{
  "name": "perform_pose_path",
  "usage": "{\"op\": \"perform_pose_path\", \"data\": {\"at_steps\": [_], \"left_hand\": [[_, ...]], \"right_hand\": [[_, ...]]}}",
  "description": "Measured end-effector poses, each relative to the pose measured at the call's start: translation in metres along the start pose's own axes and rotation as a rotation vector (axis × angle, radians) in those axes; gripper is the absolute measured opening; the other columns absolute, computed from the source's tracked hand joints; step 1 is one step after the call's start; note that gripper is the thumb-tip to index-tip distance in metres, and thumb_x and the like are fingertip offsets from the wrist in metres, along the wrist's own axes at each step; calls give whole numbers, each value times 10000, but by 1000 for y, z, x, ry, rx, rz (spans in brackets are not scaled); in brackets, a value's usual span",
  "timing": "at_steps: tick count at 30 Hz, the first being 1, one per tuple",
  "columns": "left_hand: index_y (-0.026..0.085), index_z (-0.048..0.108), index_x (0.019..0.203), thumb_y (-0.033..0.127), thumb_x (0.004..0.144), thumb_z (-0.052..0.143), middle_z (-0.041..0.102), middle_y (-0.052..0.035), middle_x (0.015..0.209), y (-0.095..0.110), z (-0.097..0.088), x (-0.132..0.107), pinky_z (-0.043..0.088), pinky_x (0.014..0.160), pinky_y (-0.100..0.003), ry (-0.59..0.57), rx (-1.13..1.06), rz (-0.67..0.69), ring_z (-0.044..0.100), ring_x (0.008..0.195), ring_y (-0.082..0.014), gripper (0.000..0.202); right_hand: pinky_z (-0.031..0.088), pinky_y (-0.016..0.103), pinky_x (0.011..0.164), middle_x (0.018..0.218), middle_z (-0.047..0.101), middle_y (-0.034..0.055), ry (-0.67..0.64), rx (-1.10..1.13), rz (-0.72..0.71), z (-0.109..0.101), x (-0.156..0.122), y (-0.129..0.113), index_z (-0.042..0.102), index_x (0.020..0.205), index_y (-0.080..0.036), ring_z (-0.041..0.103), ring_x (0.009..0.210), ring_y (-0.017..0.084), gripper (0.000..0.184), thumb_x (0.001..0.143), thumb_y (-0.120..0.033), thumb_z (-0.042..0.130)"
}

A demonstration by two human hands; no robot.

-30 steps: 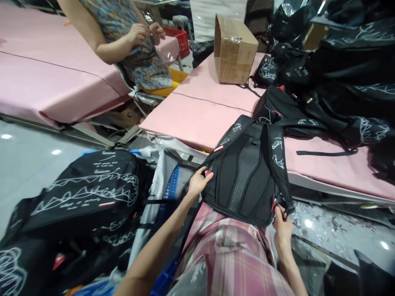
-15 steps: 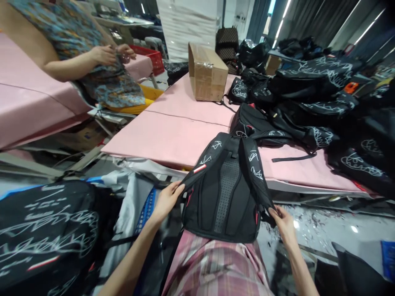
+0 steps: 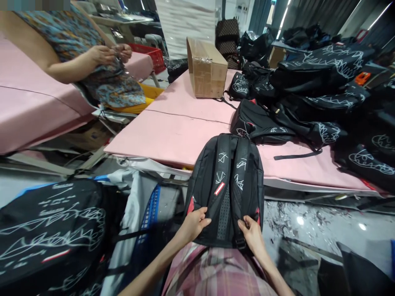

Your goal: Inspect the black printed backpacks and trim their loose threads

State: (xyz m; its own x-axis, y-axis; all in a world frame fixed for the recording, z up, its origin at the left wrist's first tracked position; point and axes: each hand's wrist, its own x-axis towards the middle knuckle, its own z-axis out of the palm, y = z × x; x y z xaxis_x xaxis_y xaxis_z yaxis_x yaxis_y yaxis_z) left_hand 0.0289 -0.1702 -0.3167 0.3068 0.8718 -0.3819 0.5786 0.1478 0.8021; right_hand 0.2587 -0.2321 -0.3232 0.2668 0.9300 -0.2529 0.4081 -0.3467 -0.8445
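Observation:
A black backpack (image 3: 224, 213) with white scribbled lettering leans between my lap and the table edge, its back panel facing me. Its two padded shoulder straps lie close together down the middle of the panel. My left hand (image 3: 195, 224) pinches the lower part of the left strap (image 3: 220, 164), near a small red-and-white tag. The lower end of the right strap (image 3: 240, 176) is between the thumb and fingers of my right hand (image 3: 251, 234). Red trim shows at both sides of the bag.
Another black backpack (image 3: 262, 123) lies on the pink table (image 3: 160, 135), beside a pile of similar bags (image 3: 321, 70). A cardboard box (image 3: 208, 72) stands farther back. At lower left is a large scribbled backpack (image 3: 52, 230). A seated co-worker (image 3: 101, 61) is at upper left.
Both hands have moved inward, bringing the straps from spread wide at the sides to lying near the middle of the back panel. More of the backpack's rounded outline shows.

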Motion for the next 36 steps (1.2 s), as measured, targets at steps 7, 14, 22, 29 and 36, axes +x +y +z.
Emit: {"op": "perform_pose_path", "data": {"at_steps": [7,14,22,29,36], "left_hand": [[133,576,1016,296,756,478,404,54,549,7,0,-2,329,528,-210,16,101,-9,435,546,-121,322],[124,560,1138,268,823,461,637,-28,683,14,-1,-7,425,627,-236,62,255,-11,609,678,-172,360],[180,564,1127,311,868,463,702,-46,847,75,-19,-16,452,673,-241,-13,455,174,660,814,-191,308],[192,658,768,339,866,459,700,-89,748,89,-5,14,422,632,-274,-212,621,151,671,807,-267,266],[205,683,666,456,780,605,689,-46,660,78,-15,50,382,590,-242,-330,533,348,664,717,-218,287]], "right_hand": [[296,241,533,572,382,-43,-6,17,-4,1,0,-1,432,581,-205,372,560,126,274,751,-398,527],[317,250,541,572,417,-37,-8,20,6,-1,3,0,451,587,-201,392,558,131,309,755,-449,528],[364,254,540,574,557,11,-117,-250,-42,-26,11,-14,571,627,-184,529,582,173,399,794,-530,464],[449,308,687,927,690,94,313,-533,-297,-86,56,-77,660,1008,-197,641,800,233,341,842,-407,448],[466,236,730,962,682,18,-42,-499,-645,1,161,-154,639,1079,-227,637,852,154,350,800,-123,456]]}}
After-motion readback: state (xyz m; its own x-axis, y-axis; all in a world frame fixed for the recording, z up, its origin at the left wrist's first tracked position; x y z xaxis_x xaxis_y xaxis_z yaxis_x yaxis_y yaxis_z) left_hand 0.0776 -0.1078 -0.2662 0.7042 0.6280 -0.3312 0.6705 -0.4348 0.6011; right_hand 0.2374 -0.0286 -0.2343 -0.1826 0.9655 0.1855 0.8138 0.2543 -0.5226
